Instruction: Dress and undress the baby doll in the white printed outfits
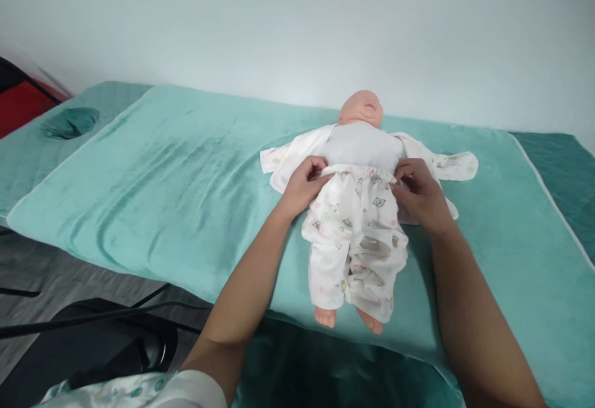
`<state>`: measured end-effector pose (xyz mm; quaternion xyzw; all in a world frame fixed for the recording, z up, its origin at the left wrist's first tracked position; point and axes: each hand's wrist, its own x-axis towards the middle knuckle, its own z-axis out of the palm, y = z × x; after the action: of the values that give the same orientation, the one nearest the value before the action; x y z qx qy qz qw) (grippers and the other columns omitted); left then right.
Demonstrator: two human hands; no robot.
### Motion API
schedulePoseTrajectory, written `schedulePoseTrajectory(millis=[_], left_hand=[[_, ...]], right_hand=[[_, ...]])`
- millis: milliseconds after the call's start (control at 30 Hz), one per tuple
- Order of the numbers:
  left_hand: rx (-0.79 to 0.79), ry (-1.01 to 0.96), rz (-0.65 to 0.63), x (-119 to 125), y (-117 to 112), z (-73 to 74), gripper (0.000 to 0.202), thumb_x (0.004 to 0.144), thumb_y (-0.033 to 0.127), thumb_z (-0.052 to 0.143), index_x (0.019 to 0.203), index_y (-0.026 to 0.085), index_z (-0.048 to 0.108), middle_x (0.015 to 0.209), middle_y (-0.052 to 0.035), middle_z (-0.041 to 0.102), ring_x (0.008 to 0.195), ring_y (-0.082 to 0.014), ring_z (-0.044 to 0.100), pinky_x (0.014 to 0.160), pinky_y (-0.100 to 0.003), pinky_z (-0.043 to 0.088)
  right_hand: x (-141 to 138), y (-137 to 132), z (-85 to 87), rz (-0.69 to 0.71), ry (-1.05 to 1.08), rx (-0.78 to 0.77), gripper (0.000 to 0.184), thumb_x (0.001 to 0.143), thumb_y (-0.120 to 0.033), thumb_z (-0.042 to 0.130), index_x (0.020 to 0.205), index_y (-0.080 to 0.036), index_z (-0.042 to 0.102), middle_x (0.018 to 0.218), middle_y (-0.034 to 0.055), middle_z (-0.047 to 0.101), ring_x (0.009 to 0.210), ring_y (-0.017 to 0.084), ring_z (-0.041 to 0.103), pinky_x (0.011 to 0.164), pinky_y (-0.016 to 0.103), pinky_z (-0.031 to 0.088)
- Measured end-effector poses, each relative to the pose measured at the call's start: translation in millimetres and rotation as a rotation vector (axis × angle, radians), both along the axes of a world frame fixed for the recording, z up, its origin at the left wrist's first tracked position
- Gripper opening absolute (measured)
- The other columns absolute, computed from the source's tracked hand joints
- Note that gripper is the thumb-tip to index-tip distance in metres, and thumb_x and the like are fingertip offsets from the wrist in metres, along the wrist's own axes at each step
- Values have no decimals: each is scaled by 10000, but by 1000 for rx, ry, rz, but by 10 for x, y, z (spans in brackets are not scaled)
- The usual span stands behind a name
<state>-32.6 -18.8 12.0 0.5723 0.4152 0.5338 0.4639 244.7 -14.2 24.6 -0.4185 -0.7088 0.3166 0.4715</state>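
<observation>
A baby doll [361, 108] lies on its back, its head toward the wall and its bare feet toward me. It wears white printed pants [353, 228], pulled up to the waist over a pale grey torso. Beneath it a white printed jacket [297, 157] is spread open, sleeves out to both sides. My left hand [307, 185] pinches the pants' elastic waistband at the left edge. At the opposite edge my right hand [418, 191] grips the waistband, its fingertips partly hidden by the cloth.
A green velvet cover [186, 166] spreads over a long padded bed against a pale wall. The bed's face hole [69, 123] shows at the far left. A black chair [93, 352] stands at lower left; something red [23, 107] is behind the bed's left end.
</observation>
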Motion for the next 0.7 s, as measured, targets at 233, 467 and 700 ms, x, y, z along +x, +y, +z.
schedulePoseTrajectory(millis=[233, 467, 700], left_hand=[[-6, 109, -130, -37, 183, 85, 302, 906, 416, 644, 806, 209, 448, 774, 21, 448, 689, -118, 391, 635, -252, 318], [73, 222, -35, -54, 419, 56, 346, 963, 527, 555, 833, 221, 458, 762, 11, 438, 714, -138, 417, 661, -263, 345], [165, 273, 227, 93, 478, 5, 287, 1000, 469, 511, 852, 232, 448, 760, 12, 465, 746, -151, 456, 715, -290, 385]], right_hand=[[-48, 38, 43, -30, -171, 28, 221, 904, -369, 653, 802, -216, 531, 818, 6, 558, 757, 156, 510, 703, 290, 418], [-109, 240, 42, -243, -282, 73, 298, 932, -466, 622, 796, -224, 515, 638, -30, 480, 602, 131, 419, 587, 279, 334], [-160, 459, -15, -227, -78, -120, 265, 899, -457, 666, 841, -236, 532, 618, -51, 444, 563, 117, 372, 537, 259, 288]])
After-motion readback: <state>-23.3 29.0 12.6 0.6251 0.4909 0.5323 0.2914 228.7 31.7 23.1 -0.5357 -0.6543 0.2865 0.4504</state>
